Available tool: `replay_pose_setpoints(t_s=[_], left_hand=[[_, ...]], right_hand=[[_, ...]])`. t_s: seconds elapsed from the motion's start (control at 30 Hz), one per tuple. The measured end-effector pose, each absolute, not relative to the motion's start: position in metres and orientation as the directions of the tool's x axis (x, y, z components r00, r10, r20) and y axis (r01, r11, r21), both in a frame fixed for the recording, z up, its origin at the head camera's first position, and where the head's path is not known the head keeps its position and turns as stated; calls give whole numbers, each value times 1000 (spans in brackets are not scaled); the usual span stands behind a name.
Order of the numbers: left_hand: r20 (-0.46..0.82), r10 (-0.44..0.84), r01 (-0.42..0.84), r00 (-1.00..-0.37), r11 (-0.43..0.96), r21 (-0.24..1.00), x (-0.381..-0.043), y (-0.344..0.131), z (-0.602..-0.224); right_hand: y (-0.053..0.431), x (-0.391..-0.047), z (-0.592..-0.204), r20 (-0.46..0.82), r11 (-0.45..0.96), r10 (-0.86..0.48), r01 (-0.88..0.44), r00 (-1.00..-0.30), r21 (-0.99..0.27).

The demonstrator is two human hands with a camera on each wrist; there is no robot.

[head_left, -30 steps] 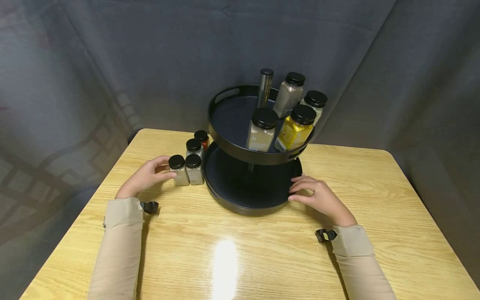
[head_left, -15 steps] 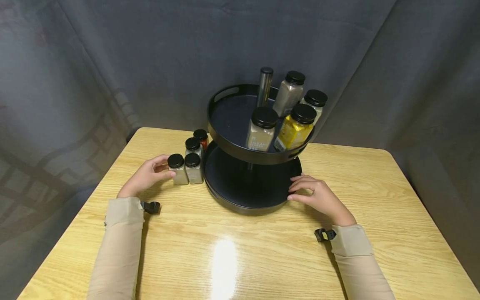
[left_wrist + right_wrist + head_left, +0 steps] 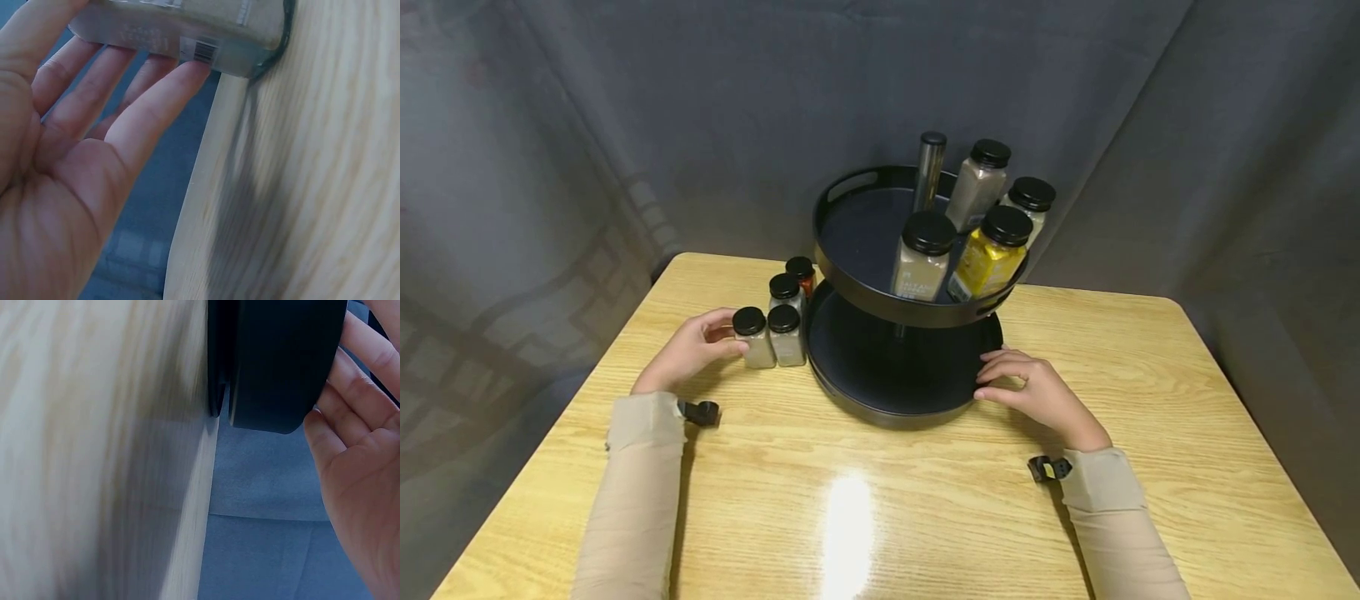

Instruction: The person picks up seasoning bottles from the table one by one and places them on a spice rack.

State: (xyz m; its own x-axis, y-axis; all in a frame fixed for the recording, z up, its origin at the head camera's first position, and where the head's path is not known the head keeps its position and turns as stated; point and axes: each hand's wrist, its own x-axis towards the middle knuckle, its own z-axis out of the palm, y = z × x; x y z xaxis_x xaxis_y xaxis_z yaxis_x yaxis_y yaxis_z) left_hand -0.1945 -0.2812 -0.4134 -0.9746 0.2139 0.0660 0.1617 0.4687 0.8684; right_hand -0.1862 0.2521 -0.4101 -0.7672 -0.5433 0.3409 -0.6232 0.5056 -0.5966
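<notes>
In the head view my left hand (image 3: 696,350) holds the nearest left spice jar (image 3: 756,346), its thumb on the front and its fingers behind. The jar is clear, with pale contents and a black lid, upright on the table. In the left wrist view, fingertips touch the labelled side of this spice jar (image 3: 162,34). My right hand (image 3: 1037,392) touches the right rim of the black two-tier turntable's lower tray (image 3: 887,408). In the right wrist view, relaxed fingers (image 3: 359,394) meet the outside of the tray wall (image 3: 281,369).
Beside the held jar stand a second pale jar (image 3: 787,342), a jar behind it (image 3: 785,292) and a red-filled jar (image 3: 801,273). The upper tray (image 3: 868,242) carries several larger jars, including a yellow one (image 3: 988,262). A grey curtain (image 3: 737,125) hangs behind the wooden table (image 3: 760,483).
The left hand and the jar it holds have shifted very slightly left in the view. The right hand and the turntable look nearly unchanged.
</notes>
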Motion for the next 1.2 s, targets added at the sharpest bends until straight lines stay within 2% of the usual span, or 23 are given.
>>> replay_pose_setpoints(t_s=[0.33,0.67,0.97,1.2], left_hand=[[94,215,188,-972,478,858,-191,-287,-411],[14,209,124,-978,522,844,-182,-288,-392],[68,196,169,-978,562,809,-175,-292,-380],[178,235,277,-955,501,820,-169,-287,-365]], right_hand=[[251,-187,-411,340,493,-540,-617,-770,-614],[251,-187,-410,339,511,-542,-622,-769,-594],[251,-187,-410,320,523,-540,-608,-779,-597],[251,-187,-410,335,519,-535,-615,-775,-594]])
